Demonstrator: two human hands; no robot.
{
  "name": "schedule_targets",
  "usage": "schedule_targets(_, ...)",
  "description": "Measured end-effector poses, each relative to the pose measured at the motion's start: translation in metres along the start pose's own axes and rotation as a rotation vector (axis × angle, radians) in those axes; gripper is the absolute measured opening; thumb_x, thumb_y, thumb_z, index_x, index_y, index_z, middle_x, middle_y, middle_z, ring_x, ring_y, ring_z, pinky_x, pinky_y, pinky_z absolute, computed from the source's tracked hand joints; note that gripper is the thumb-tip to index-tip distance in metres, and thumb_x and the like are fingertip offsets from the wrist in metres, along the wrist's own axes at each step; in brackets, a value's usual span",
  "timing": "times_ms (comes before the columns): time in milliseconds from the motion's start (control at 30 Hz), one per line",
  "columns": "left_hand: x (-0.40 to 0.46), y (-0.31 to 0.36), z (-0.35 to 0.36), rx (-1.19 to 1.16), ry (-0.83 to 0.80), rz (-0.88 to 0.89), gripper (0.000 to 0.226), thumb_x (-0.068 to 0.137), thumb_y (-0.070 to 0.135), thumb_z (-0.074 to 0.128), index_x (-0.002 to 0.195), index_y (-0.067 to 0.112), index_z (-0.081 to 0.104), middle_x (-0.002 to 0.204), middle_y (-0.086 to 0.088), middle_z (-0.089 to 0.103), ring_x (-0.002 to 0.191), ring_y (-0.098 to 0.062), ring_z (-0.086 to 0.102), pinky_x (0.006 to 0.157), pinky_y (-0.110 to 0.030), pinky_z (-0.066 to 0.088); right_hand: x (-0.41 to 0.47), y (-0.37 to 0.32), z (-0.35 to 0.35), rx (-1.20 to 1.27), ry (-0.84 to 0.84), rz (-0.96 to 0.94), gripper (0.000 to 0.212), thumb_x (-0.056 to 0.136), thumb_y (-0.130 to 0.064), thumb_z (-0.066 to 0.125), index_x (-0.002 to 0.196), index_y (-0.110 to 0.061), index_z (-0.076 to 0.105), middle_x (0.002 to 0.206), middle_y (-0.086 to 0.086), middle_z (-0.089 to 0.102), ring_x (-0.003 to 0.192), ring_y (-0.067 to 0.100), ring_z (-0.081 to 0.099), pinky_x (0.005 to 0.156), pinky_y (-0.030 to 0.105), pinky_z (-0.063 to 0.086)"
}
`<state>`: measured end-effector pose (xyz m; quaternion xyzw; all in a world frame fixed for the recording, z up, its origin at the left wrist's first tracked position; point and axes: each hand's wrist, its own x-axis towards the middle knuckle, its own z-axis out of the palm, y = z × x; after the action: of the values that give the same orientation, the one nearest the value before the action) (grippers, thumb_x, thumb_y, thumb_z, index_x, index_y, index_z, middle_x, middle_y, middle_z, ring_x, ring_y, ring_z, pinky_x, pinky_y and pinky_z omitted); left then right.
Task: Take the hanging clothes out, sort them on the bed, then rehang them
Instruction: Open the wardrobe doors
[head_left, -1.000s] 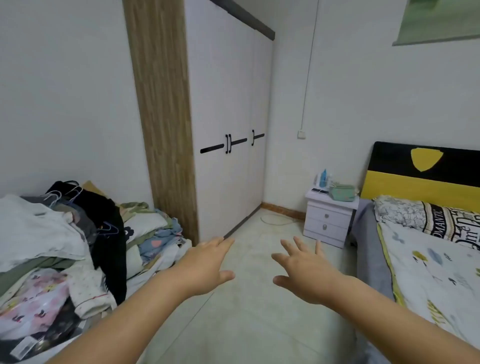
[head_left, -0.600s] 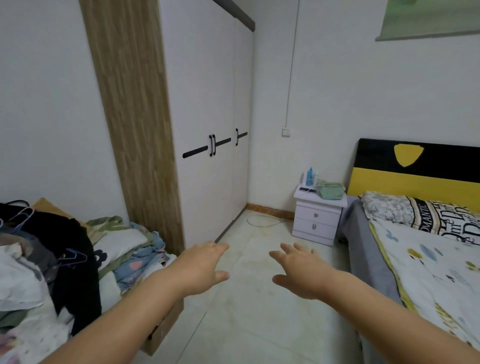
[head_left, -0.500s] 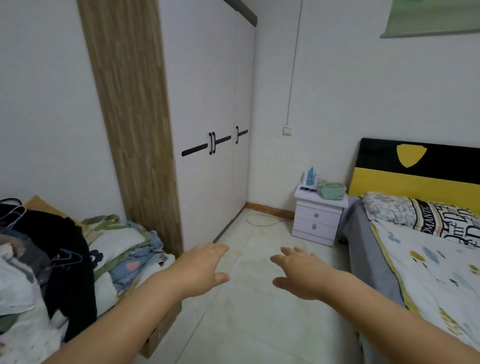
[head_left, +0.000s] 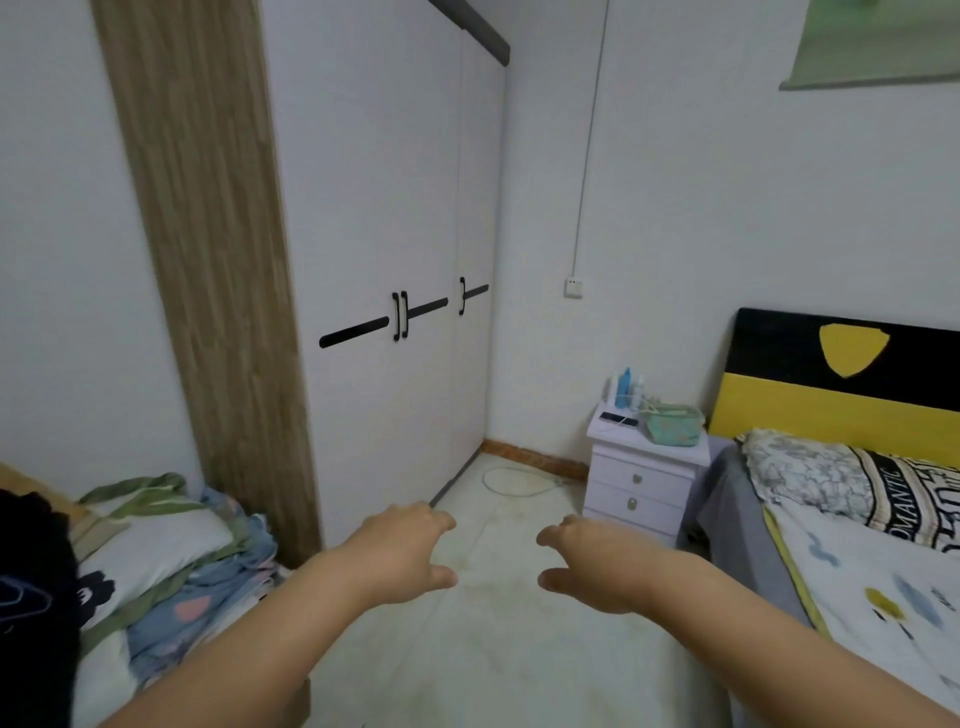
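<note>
Item 1. Left hand (head_left: 400, 556): stretched forward over the floor, palm down, fingers loosely bent at the tips, nothing in its grasp.

Item 2. Right hand (head_left: 597, 566): stretched forward beside the left and apart from it, fingers drooping and relaxed, likewise holding nothing.

Item 3. Wardrobe (head_left: 379, 234): white doors with black handles (head_left: 400, 316), all doors closed, standing against the far-left wall next to a wood-grain side panel (head_left: 208, 249). Both hands are well short of the handles. The hanging clothes, the task's own things, are not in view; they are presumably behind these doors, though that cannot be confirmed.

Item 4. Bed (head_left: 883, 561): along the right edge of the room, patterned sheet, pillows (head_left: 852, 478) at the yellow-and-black headboard (head_left: 831, 384). No sorted garments lie on the visible part.

Item 5. Heap of folded textiles (head_left: 171, 561): at the lower-left edge of the view, with a dark garment (head_left: 31, 597) at its near end. Whether any of it belongs to the task cannot be told.

Item 6. Nightstand (head_left: 644, 478): between wardrobe corner and bed, carrying bottles and a green pouch (head_left: 672, 423).

Status, as a judgement: the task appears to stand at its opening. Doors unopened, nothing taken out, nothing sorted, nothing rehung. All three stages remain.
</note>
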<state>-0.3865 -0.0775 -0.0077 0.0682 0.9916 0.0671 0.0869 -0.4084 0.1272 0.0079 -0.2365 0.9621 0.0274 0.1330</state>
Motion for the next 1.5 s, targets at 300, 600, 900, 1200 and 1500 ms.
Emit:
schedule_targets(300, 0.123, 0.011, -0.012, 0.014, 0.014, -0.007, 0.063, 0.088, 0.046, 0.052, 0.143, 0.023, 0.029, 0.144, -0.001, 0.034, 0.129, -0.022, 0.037, 0.106, -0.036, 0.035, 0.105, 0.082, -0.02, -0.002, 0.1, -0.053, 0.048, 0.096, -0.039, 0.043, 0.138, -0.017, 0.036, 0.137, 0.01, 0.043, 0.122, 0.028, 0.043, 0.1, 0.04, 0.041)
schedule_targets(600, 0.256, -0.051, -0.053, -0.021, 0.06, -0.039, 0.056, 0.089, 0.042, 0.053, 0.138, 0.021, 0.035, 0.137, -0.004, 0.043, 0.124, -0.023, 0.043, 0.102, -0.033, 0.038, 0.243, 0.105, -0.048, -0.031, 0.149, -0.078, 0.046, 0.096, -0.034, 0.045, 0.137, -0.017, 0.035, 0.137, 0.009, 0.04, 0.124, 0.029, 0.04, 0.1, 0.041, 0.04)
schedule_targets(900, 0.373, -0.099, -0.076, -0.025, 0.044, -0.067, 0.058, 0.091, 0.041, 0.051, 0.141, 0.021, 0.031, 0.138, -0.004, 0.041, 0.125, -0.023, 0.042, 0.101, -0.03, 0.037, 0.366, 0.132, -0.08, -0.038, 0.156, -0.106, 0.047, 0.096, -0.034, 0.045, 0.139, -0.017, 0.036, 0.141, 0.008, 0.037, 0.13, 0.027, 0.035, 0.105, 0.041, 0.036)
schedule_targets(1200, 0.497, -0.119, -0.09, -0.044, 0.087, -0.217, 0.055, 0.092, 0.04, 0.05, 0.14, 0.02, 0.033, 0.139, -0.003, 0.043, 0.126, -0.021, 0.044, 0.103, -0.031, 0.037, 0.501, 0.202, -0.116, -0.034, 0.168, -0.233, 0.04, 0.097, -0.032, 0.043, 0.133, -0.015, 0.044, 0.139, 0.008, 0.042, 0.125, 0.027, 0.041, 0.101, 0.036, 0.038)
schedule_targets(1500, 0.6, -0.127, -0.11, -0.124, 0.191, -0.371, 0.048, 0.095, 0.036, 0.046, 0.139, 0.02, 0.035, 0.139, -0.001, 0.044, 0.125, -0.018, 0.043, 0.102, -0.027, 0.034, 0.625, 0.266, -0.151, -0.031, 0.125, -0.33, 0.042, 0.097, -0.029, 0.041, 0.137, -0.016, 0.04, 0.135, 0.01, 0.045, 0.124, 0.026, 0.043, 0.101, 0.034, 0.038)
